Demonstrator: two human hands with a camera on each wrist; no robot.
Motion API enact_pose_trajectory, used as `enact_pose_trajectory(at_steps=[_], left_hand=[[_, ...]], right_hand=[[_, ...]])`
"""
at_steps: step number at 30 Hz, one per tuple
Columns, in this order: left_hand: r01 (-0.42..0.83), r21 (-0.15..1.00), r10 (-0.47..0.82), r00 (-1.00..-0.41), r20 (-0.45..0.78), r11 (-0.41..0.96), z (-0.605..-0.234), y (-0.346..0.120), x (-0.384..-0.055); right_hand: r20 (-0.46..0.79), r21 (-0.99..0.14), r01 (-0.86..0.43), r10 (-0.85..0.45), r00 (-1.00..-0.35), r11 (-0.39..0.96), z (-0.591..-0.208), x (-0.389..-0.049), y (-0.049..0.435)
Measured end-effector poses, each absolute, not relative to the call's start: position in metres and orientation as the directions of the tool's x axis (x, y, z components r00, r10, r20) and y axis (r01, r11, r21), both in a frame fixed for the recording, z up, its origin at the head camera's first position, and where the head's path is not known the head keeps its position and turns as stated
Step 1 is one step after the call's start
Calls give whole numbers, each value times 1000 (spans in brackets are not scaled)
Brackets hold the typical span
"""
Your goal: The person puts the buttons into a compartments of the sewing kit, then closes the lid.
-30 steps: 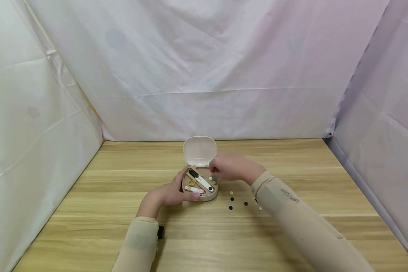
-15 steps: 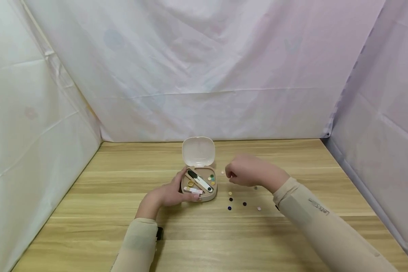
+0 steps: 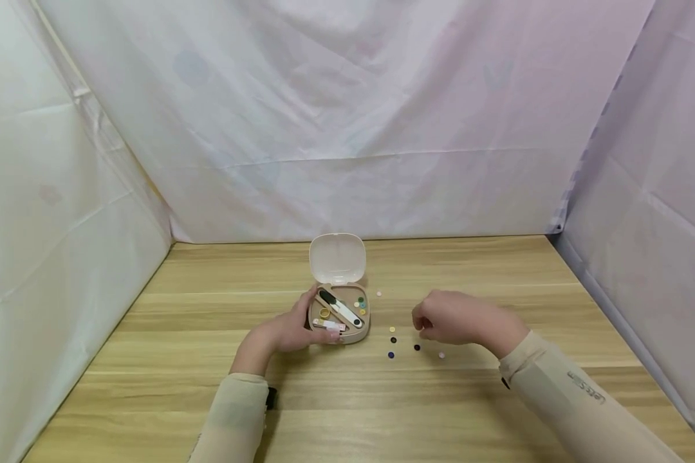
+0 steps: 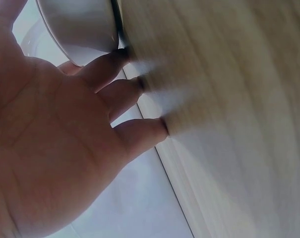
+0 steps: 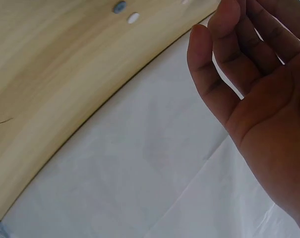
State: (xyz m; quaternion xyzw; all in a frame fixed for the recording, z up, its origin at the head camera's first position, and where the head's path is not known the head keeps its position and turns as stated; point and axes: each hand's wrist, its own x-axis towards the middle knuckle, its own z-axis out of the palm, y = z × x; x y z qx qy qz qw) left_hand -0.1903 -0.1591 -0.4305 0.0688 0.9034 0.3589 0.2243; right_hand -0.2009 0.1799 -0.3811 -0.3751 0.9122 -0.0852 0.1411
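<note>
The left hand (image 3: 289, 329) lightly grips the left side of a beige, rounded plastic case (image 3: 357, 336) with a raised white lid (image 3: 338, 258), thumb along its near edge. White-and-black snips (image 3: 345, 313) lie diagonally in it; four small round buttons (image 3: 363, 312) sit to their right, a yellow ring (image 3: 324, 313) to their left. The right hand (image 3: 454, 318), fingers loosely bent, thumb and index slightly parted with nothing visible between, hovers farther right above the wood-grain table (image 3: 347, 418), near a scattered black button (image 3: 417, 347) and white button (image 3: 441, 355).
</note>
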Motion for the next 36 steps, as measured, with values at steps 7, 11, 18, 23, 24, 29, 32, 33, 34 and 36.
enact_pose_trajectory(at_steps=[7,11,18,23,24,29,32,33,34,36], left_hand=[[-41,684,281,-893,-352,728,-431,-158,-191],[-34,685,286,-893,-348,727,-430,-157,-191],[-26,668,280,-895,-347,744,-432,-157,-191],[-34,655,274,-891,-362,755,-433,-158,-192],[-38,659,274,-890,-364,751,-432,-158,-192],[-36,687,284,-894,-347,726,-433,-158,-193],[-34,691,287,-894,-343,722,-433,-158,-193],[-34,693,287,-894,-343,721,-433,-158,-193],[-33,694,289,-894,-342,719,-433,-158,-193],[-31,698,294,-893,-342,715,-433,-158,-192]], right_hand=[[-202,-286,-642,-700,-685,711,-399,-194,195],[-212,-288,-623,-683,-699,728,-406,-188,202],[-225,-254,-596,-645,-730,762,-413,-183,209],[-235,-286,-583,-645,-727,761,-416,-184,211],[-237,-291,-581,-646,-726,760,-417,-184,211],[-242,-304,-575,-645,-725,760,-418,-185,212],[-238,-309,-575,-647,-724,757,-419,-185,212],[-236,-312,-576,-648,-724,756,-420,-185,212],[-235,-314,-575,-648,-724,756,-420,-185,212],[-228,-316,-578,-652,-723,752,-421,-186,213]])
